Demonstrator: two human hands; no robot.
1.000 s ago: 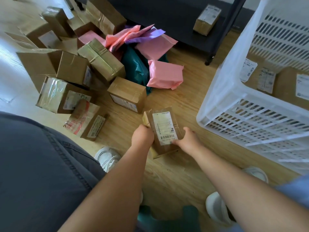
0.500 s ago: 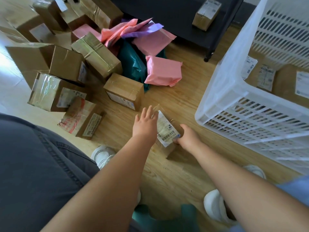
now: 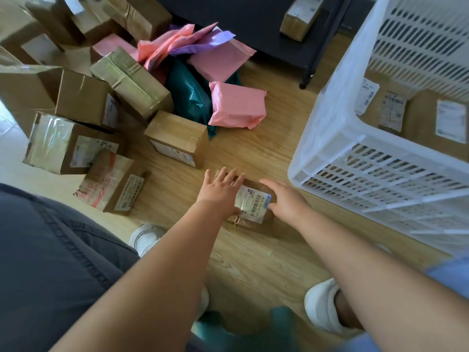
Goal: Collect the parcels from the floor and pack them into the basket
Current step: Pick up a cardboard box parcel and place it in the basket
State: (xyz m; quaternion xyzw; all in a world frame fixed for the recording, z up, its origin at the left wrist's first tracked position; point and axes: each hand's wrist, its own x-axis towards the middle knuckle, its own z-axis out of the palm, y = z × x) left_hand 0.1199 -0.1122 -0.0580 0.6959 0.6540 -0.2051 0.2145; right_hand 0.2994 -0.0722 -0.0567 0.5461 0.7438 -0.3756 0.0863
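Note:
A small brown parcel (image 3: 255, 208) with a white barcode label lies flat on the wooden floor in front of me. My left hand (image 3: 219, 193) rests on its left part, fingers spread. My right hand (image 3: 285, 199) touches its right edge, fingers stretched out and not closed round it. The white slatted basket (image 3: 330, 138) stands to the right, an arm's reach from the parcel, with several brown labelled boxes (image 3: 431, 118) inside.
Several cardboard boxes (image 3: 76, 102) are piled at the left, the nearest box (image 3: 177, 138) just beyond my hands. Pink mailers (image 3: 236, 105) and a teal bag (image 3: 190, 97) lie behind it. A black shelf leg (image 3: 308, 72) stands beyond; another box (image 3: 302, 16) sits on the shelf. My white shoes (image 3: 144, 237) are below.
The small parcel, held upright in both hands a second ago, has been turned and laid flat on the floor. Both hands have opened; my left hand moved on top of it.

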